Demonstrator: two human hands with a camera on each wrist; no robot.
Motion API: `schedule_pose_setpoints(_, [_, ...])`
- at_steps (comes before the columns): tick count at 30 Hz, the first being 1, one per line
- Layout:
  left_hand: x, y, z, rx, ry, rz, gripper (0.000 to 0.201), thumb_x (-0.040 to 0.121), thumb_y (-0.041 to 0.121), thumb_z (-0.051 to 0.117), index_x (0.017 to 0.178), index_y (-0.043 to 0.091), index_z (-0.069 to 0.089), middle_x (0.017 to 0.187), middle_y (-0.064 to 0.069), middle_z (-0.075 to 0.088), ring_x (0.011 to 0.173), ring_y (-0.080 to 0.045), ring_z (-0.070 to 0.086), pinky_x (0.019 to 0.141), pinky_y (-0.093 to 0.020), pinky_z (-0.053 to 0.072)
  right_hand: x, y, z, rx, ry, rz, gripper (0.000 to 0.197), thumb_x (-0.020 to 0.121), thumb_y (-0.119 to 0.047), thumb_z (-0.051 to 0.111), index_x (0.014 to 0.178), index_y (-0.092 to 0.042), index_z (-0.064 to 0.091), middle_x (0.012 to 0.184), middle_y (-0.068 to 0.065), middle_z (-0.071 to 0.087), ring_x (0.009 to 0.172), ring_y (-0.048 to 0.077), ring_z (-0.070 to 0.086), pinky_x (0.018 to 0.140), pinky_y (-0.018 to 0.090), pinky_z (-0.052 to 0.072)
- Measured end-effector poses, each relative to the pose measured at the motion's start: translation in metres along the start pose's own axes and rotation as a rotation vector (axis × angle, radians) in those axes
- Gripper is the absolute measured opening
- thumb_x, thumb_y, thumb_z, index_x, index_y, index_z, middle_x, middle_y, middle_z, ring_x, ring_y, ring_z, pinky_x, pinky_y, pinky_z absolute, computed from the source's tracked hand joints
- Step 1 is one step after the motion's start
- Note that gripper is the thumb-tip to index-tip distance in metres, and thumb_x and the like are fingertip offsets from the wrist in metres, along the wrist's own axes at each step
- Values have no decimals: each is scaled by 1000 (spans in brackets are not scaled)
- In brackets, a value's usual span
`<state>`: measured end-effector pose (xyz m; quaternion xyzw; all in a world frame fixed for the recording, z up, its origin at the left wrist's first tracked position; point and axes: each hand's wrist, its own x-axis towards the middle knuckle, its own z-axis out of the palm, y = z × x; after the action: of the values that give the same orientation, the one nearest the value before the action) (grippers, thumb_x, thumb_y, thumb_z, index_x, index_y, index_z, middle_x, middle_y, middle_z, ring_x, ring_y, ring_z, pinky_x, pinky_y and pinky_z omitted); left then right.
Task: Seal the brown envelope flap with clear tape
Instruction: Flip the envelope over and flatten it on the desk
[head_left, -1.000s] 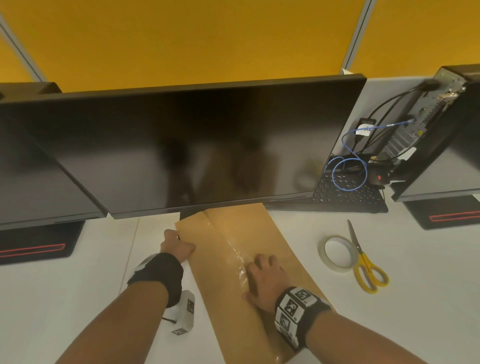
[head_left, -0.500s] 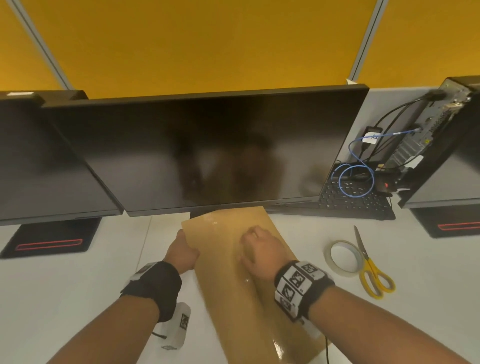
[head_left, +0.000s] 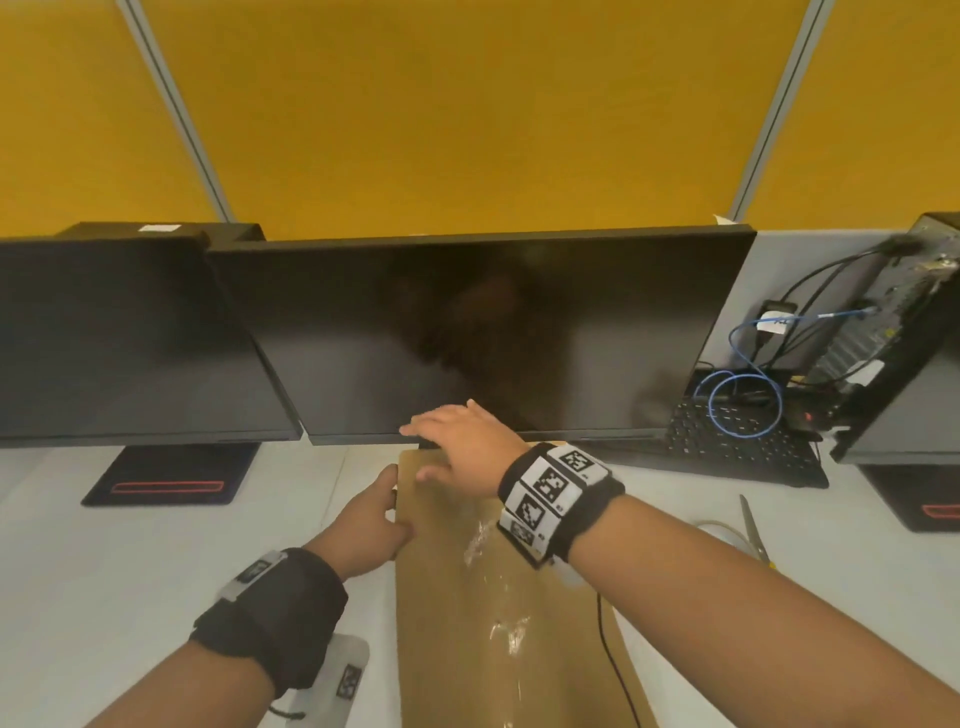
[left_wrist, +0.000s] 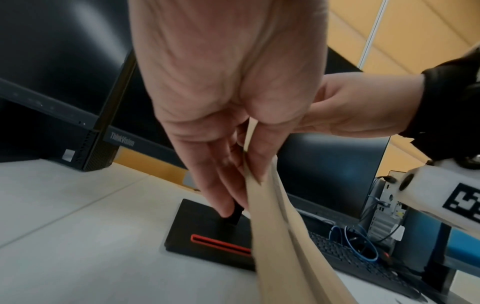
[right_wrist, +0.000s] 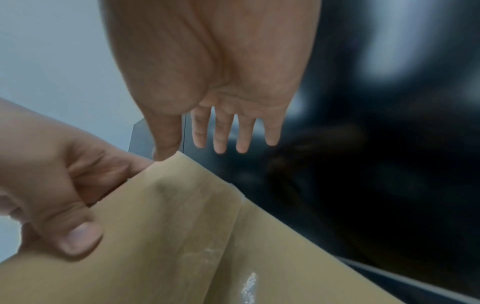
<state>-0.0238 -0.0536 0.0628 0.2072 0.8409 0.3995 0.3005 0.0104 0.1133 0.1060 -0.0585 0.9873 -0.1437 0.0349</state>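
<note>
The brown envelope (head_left: 457, 613) lies lengthwise on the white desk, its far end under the middle monitor. A wrinkled strip of clear tape (head_left: 501, 587) runs along its seam and glints in the right wrist view (right_wrist: 248, 287). My left hand (head_left: 396, 512) pinches the envelope's left edge (left_wrist: 275, 226) near the far corner, thumb on top (right_wrist: 78, 236). My right hand (head_left: 422, 451) hovers over the far end with straight, spread fingers (right_wrist: 221, 133), the thumb tip close to the envelope corner (right_wrist: 179, 158).
Three dark monitors line the back of the desk, the middle monitor (head_left: 467, 332) right behind my hands. A tape roll (head_left: 719, 530) and scissors (head_left: 752, 525) lie at right, partly behind my right arm. A black keyboard (head_left: 737, 447) and cables sit at back right.
My right hand slid from the middle of the taped seam to the envelope's far end and opened flat. My left hand kept its hold on the left edge.
</note>
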Motion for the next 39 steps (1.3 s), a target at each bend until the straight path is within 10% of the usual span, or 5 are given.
schedule_pose_setpoints(4, [-13,15,-16,-78,-9,68,53,92,0,55,124,41,41,116,0,62,93,-19,70,74,-33,61,-3,-7,-6,66,-19,9,48,90,-39,56,134,-25,43,136,2,53,127,24,46,114,44,18])
schedule_pose_setpoints(9, [-17,35,-30,-110,54,154,19,93,12,60,108,21,54,112,0,67,99,-21,68,82,-40,58,-15,-11,-37,187,125,69,34,88,-39,60,117,-25,48,112,1,63,99,22,58,74,29,38])
schedule_pose_setpoints(22, [-11,71,-36,33,63,240,19,90,38,63,100,22,65,97,4,73,88,-13,70,80,-29,57,-85,35,-119,474,642,262,21,90,-40,56,106,-31,45,96,-13,58,90,13,59,81,42,54])
schedule_pose_setpoints(29, [9,38,-44,188,103,133,21,87,36,69,89,16,63,91,0,70,84,-15,66,69,-27,51,-122,71,-99,574,784,441,21,91,-34,57,104,-25,44,91,-12,54,80,-2,51,61,18,40])
schedule_pose_setpoints(39, [36,-12,-52,-58,212,-26,20,88,18,70,99,7,57,96,-6,58,84,-23,59,74,-35,51,-146,112,-33,747,812,706,15,92,-26,58,101,-18,48,94,0,61,89,20,57,73,30,39])
